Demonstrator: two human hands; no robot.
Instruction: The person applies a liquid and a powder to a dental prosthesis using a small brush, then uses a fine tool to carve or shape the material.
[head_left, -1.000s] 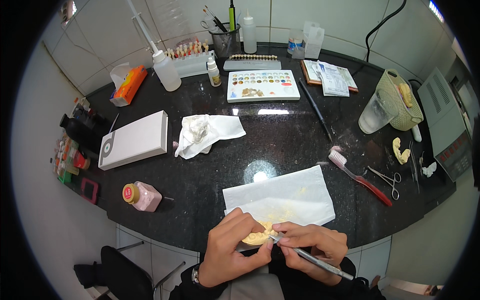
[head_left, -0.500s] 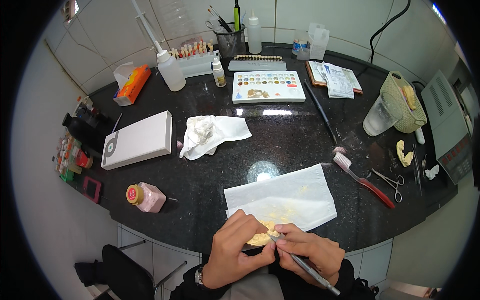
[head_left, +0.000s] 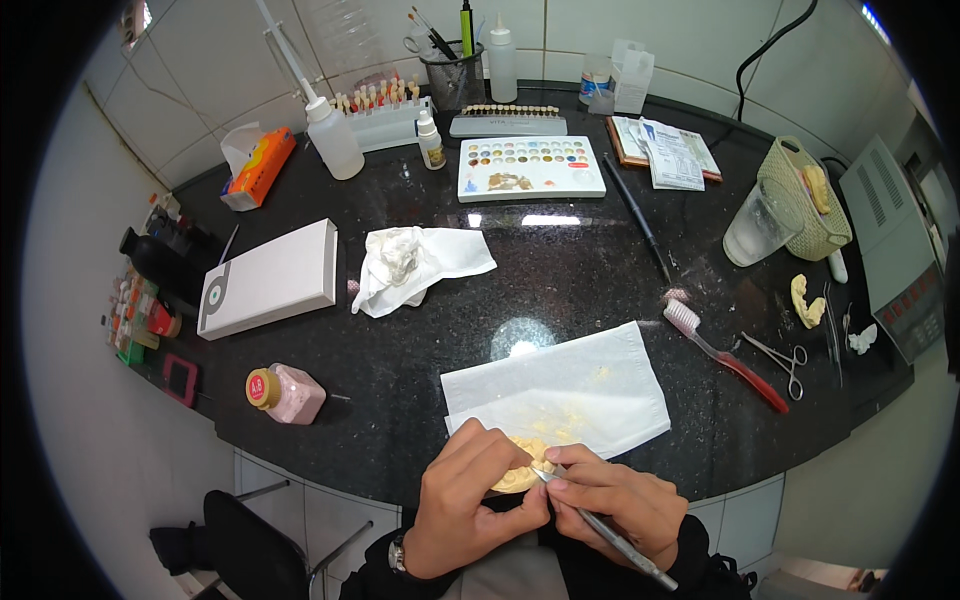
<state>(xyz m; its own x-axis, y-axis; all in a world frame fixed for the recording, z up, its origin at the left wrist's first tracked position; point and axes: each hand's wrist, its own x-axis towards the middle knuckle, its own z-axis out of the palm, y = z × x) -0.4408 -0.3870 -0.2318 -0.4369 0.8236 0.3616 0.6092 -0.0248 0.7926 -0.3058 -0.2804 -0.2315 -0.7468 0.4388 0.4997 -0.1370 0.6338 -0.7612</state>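
Note:
My left hand is closed around a yellow plaster dental cast at the table's near edge. Fingers cover part of the cast, whose visible rim is bumpy with teeth. A slim metal scalpel-like knife lies in my right hand, gripped like a pen. Its blade points up and left and meets the cast between both hands, where the exact contact is partly hidden. Just beyond my hands, a white paper sheet lies on the black table, sprinkled with yellow shavings.
A red toothbrush, scissor-like clamp and another cast piece lie to the right. Leftward stand a pink-filled bottle and white box. Crumpled tissue, a paint palette and a clear cup sit farther back.
The view has shifted slightly, so the tabletop things appear a little higher and more to the left. My hands keep their grips; the knife tip has moved only slightly at the cast.

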